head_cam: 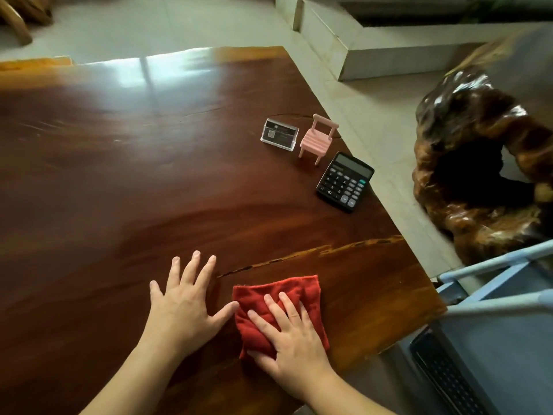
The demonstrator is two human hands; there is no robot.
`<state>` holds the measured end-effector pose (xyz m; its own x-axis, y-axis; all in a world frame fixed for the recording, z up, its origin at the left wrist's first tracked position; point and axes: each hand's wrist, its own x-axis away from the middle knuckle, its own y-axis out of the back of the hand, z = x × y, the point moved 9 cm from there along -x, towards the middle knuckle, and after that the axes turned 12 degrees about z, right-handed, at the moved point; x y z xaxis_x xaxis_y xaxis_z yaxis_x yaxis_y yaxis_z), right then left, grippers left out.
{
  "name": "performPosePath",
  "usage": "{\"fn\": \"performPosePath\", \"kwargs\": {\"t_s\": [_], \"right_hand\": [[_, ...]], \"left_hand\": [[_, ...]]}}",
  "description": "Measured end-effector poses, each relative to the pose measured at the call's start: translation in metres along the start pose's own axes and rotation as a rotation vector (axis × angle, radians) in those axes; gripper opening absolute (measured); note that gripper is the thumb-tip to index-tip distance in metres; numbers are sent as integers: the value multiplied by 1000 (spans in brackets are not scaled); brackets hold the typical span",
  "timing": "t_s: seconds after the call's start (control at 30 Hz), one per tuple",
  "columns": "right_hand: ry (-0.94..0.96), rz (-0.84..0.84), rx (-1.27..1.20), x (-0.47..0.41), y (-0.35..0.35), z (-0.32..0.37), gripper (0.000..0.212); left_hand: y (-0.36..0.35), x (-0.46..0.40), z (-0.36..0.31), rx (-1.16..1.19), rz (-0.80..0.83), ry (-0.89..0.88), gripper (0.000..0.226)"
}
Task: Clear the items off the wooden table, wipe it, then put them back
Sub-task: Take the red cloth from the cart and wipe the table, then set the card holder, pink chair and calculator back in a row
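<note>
A glossy dark wooden table (125,181) fills most of the view. A folded red cloth (294,292) lies near its front right corner, and my right hand (288,327) presses flat on top of it, fingers spread. Just left of the cloth, my left hand (185,298) rests flat and open on the bare wood, its thumb touching the cloth's edge. Near the table's right edge stand a clear acrylic card holder (279,134), a small pink toy chair (317,138) and a black calculator (345,181).
A long crack (302,256) runs across the wood just beyond the cloth. A large carved root-wood piece (478,163) stands on the tiled floor to the right. A light blue cart (496,313) sits at the table's front right corner.
</note>
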<state>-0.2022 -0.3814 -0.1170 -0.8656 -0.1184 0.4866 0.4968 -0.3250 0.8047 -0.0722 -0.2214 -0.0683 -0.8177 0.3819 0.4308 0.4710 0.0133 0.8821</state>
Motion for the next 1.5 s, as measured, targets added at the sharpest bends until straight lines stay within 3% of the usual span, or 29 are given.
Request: {"fn": "performPosePath", "kwargs": {"t_s": [0.2,0.33,0.77,1.13,1.5], "right_hand": [[-12,139,14,1,12,7,78],[-80,133,-50,5,38,14,85],[-218,-403,-174,21,200,30,54],[-131,-591,-159,-56,323,-73,54],[-170,-525,-61,-174,395,-193,42]], "left_hand": [[4,12,2,54,51,7,96],[24,20,11,123,41,-23,90],[158,2,-9,148,-135,-264,74],[218,-131,-83,134,-170,-239,68],[216,-309,-146,-28,-116,-283,57]]}}
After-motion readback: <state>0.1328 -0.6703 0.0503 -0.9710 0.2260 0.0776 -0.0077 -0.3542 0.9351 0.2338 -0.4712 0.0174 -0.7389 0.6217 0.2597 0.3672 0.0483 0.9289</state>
